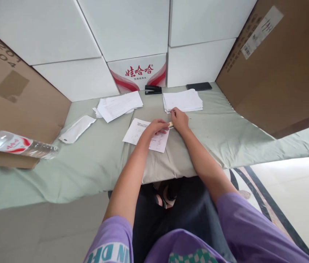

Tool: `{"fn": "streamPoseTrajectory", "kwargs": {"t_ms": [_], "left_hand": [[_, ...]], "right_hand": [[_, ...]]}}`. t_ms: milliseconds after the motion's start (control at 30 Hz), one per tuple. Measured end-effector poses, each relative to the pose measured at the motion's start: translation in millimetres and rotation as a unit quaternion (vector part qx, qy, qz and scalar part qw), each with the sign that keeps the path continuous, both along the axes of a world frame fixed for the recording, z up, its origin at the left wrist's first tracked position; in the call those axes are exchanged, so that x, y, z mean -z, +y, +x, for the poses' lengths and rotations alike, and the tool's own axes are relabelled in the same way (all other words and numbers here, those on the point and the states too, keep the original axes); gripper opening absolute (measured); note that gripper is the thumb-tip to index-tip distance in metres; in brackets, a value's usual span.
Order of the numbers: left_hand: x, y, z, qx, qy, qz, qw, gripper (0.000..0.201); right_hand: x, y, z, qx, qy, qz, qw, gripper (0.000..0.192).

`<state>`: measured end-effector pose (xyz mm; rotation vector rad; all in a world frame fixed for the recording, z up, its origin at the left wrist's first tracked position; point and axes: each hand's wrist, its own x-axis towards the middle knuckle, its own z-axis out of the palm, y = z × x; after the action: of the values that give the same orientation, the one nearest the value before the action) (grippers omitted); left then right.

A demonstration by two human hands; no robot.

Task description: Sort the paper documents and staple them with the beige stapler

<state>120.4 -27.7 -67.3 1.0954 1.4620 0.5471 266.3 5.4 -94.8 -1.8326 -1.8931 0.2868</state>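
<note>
My left hand (158, 126) rests over a printed sheet of paper (135, 133), its fingers closed on one end of a small, narrow cream-coloured object (170, 124). At the other end of that object is my right hand (180, 119), with its fingers curled in. What kind of object it is, I cannot make out, as both hands cover much of it. Just beyond my right hand lies a stack of white papers (183, 100). A second, looser pile of printed papers (120, 106) lies beyond the sheet, to the left.
A black stapler (153, 90) and a dark phone (199, 86) lie at the back of the cloth-covered table (102, 160). White boxes (138, 27) form a wall behind. Brown cartons stand left (20, 84) and right (285, 73). Leftward are a white pouch (77, 129) and a water bottle (17, 143).
</note>
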Motion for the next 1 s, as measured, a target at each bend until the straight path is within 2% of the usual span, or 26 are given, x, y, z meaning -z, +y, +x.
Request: {"fn": "streamPoseTrajectory", "kwargs": {"t_ms": [167, 267, 333, 433, 500, 667, 800, 1000], "left_hand": [[1.1, 0, 6, -0.016, 0.043, 0.017, 0.999, 0.018], [4.7, -7, 5, -0.009, 0.055, 0.036, 0.998, 0.019], [10.1, -16, 5, -0.007, 0.095, 0.094, 0.991, 0.028], [20.0, -31, 7, -0.014, 0.231, 0.262, 0.937, 0.035], [24.4, -37, 11, 0.015, 0.296, 0.303, 0.906, 0.030], [26.6, -32, 16, 0.071, 0.377, 0.316, 0.868, 0.017], [27.3, -27, 15, 0.099, 0.372, 0.339, 0.858, 0.023], [30.8, -29, 19, 0.096, 0.411, 0.332, 0.844, 0.020]], "right_hand": [[-0.4, 0, -9, 0.007, -0.077, -0.019, 0.997, 0.038], [-0.5, -1, -10, 0.016, -0.049, -0.005, 0.999, 0.038], [-0.2, 0, -8, 0.029, 0.002, 0.009, 1.000, 0.035], [-0.2, 3, -1, 0.064, 0.095, 0.042, 0.993, 0.033], [-1.5, 7, 7, 0.091, 0.159, 0.064, 0.981, 0.035], [-6.7, 18, 26, 0.121, 0.332, 0.110, 0.929, 0.034], [-7.0, 23, 31, 0.137, 0.418, 0.095, 0.893, 0.025], [-11.3, 17, 22, 0.112, 0.452, 0.082, 0.881, 0.018]]}}
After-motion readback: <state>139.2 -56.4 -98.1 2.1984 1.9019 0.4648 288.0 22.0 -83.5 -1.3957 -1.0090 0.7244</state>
